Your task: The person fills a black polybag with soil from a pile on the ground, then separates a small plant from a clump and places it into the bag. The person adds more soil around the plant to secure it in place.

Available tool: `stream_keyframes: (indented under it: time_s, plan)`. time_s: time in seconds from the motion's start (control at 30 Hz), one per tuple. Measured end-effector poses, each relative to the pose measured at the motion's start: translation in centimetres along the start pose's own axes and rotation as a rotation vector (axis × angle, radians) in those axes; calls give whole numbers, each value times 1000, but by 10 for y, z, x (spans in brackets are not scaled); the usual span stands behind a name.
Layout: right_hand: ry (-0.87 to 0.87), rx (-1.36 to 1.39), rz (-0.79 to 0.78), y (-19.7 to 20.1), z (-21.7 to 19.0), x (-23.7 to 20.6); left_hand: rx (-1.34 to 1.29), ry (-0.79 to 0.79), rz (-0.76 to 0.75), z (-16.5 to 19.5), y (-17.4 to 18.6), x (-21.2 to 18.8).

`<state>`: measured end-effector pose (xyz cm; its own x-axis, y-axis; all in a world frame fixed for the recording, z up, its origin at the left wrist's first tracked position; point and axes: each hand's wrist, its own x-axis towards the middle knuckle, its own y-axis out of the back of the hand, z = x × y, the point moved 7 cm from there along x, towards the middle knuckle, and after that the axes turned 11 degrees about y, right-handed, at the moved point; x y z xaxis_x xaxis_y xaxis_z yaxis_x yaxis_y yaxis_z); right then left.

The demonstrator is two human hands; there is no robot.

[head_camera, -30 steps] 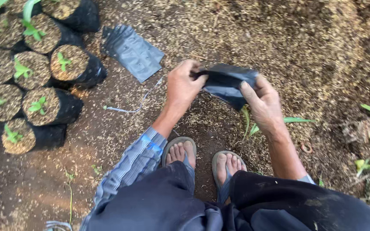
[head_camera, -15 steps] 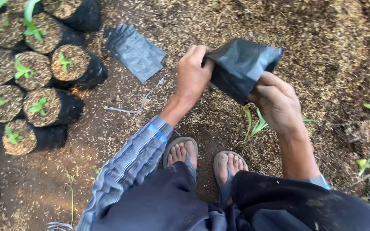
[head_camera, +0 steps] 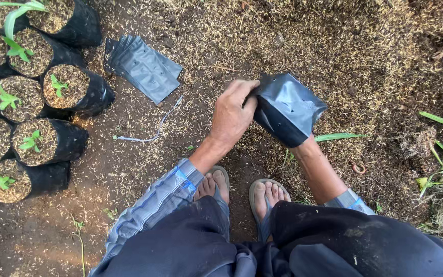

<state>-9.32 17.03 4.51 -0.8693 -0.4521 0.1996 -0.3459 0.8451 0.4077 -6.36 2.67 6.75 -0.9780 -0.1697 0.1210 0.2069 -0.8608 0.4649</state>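
The left hand (head_camera: pixel 232 115) pinches the rim of a limp black plastic nursery bag (head_camera: pixel 288 109) held above husk-strewn ground, while the right hand, pushed inside to open it out, is hidden, its grip untellable.

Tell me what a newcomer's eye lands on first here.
First, the black plastic bag at centre, pinched at its rim by the left hand, with the right hand hidden inside it. Next, the filled seedling bags at left, then the flat stack of empty bags lying beside them.
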Motion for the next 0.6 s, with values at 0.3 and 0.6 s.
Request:
stream_keyframes:
  time_s: [0.3, 0.6]
  plan:
    - [173, -577, -269, 0, -65, 25, -643, 229, -547, -4, 6, 5]
    - [528, -392, -243, 2, -57, -4, -114, 248, -254, 1, 35, 25]
